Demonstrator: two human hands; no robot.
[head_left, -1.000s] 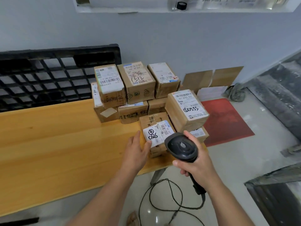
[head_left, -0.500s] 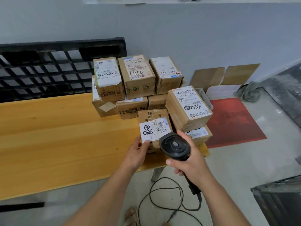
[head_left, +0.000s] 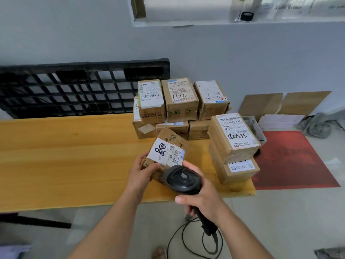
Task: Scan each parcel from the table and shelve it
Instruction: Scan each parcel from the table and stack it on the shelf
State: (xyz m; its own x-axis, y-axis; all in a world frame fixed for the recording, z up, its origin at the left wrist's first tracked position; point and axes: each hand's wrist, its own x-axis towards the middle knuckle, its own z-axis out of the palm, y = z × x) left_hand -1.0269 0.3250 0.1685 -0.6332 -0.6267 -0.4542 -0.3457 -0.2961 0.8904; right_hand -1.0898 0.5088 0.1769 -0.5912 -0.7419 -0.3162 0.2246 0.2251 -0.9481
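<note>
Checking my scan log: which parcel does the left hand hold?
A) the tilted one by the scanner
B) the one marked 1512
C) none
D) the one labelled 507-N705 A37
A: the left hand grips the tilted parcel at its near edge, the scanner in the right hand beside it.

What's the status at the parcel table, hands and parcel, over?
Left hand grips the tilted parcel. Right hand holds the scanner near its label. Stacked parcels close on the right, not blocking.
</note>
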